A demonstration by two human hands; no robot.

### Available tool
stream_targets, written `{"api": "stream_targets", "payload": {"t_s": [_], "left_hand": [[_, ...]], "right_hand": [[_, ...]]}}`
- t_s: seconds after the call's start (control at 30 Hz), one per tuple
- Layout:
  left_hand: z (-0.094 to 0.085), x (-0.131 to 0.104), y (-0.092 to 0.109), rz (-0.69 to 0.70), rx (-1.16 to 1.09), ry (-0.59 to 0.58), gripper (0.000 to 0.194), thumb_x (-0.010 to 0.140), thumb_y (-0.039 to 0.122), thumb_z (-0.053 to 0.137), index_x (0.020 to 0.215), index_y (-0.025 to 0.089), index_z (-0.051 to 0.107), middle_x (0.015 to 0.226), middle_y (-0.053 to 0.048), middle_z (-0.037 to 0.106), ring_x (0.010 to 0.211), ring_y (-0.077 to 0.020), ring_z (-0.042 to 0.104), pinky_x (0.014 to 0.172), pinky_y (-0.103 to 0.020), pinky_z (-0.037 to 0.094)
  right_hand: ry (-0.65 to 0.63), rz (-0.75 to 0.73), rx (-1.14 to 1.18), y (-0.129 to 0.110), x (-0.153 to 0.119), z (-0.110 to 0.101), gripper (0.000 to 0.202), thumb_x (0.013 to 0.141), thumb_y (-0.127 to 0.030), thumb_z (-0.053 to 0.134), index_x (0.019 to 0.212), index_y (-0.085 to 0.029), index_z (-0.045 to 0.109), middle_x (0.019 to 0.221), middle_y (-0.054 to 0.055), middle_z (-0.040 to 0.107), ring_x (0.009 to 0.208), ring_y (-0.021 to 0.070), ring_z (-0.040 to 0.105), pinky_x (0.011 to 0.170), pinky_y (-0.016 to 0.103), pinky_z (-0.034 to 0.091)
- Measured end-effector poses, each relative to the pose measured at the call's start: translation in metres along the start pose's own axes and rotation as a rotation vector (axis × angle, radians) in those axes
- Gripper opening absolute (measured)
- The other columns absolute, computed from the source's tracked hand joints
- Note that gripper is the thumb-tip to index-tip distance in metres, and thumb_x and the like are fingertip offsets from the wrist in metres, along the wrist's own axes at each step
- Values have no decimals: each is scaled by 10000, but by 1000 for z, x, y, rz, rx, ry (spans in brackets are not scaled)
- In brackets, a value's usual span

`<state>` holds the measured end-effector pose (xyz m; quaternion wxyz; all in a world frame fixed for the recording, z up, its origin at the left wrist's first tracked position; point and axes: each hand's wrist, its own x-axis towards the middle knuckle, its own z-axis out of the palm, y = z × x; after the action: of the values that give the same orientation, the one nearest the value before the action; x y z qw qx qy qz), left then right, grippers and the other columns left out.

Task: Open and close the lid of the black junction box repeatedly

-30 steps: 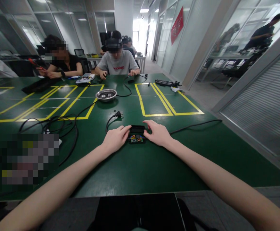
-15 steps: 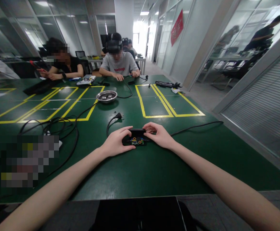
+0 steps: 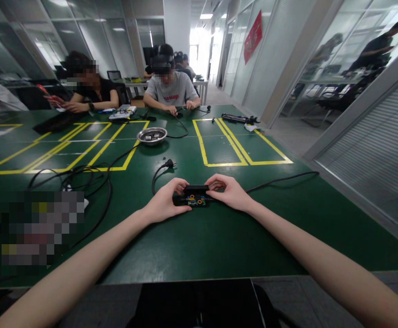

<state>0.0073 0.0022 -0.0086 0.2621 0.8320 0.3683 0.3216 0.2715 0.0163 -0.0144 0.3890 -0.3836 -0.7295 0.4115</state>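
Note:
A black casing half [image 3: 196, 187] stands raised behind a small circuit board [image 3: 196, 201] with copper-coloured rings, which lies in a black shell on the green table. My left hand [image 3: 166, 200] grips the casing's left side, thumb at the near edge and fingers at the top left corner. At the right end, my right hand [image 3: 229, 192] pinches the raised casing half between thumb and fingers. A black cable [image 3: 274, 181] runs out to the right from under my right hand. Behind the casing lies a black plug [image 3: 169, 164] on its cable.
On the green table [image 3: 206, 255] are a metal bowl [image 3: 151, 136] holding small metal parts, tangled black cables [image 3: 83, 175] at left, yellow tape outlines and a black folded tool [image 3: 240, 119]. Across the table a person in grey [image 3: 171, 89] handles a cable; another person sits further left.
The raised black casing half has tilted slightly, showing more of its face. My left fingers have drawn in at its left corner. The person opposite has moved a hand to the right.

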Motion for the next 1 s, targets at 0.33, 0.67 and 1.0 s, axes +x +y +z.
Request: {"api": "stream_targets", "payload": {"t_s": [0.33,0.67,1.0], "left_hand": [[-2,1,1,98,127,-99,243,852,294,784,1026,197,646,1106,-69,743,985,-223,705,892,-363,560],[-2,3,6,116,359,-148,274,1023,386,537,1179,191,651,1051,-97,733,953,-247,681,891,-388,545],[4,2,7,248,535,-126,351,1047,385,530,1283,162,663,1068,-123,766,999,-265,696,921,-401,504]], "right_hand": [[-224,-267,-221,-13,-4,-11,153,806,-203,715,943,-193,647,1080,78,679,975,211,665,895,385,553],[-241,-391,-676,-10,-3,4,309,916,-261,675,1215,-188,646,1109,120,717,998,260,670,860,384,536],[-226,-465,-866,-14,-4,4,333,1030,-395,568,1199,-139,699,959,136,754,873,261,678,791,377,499]]}}
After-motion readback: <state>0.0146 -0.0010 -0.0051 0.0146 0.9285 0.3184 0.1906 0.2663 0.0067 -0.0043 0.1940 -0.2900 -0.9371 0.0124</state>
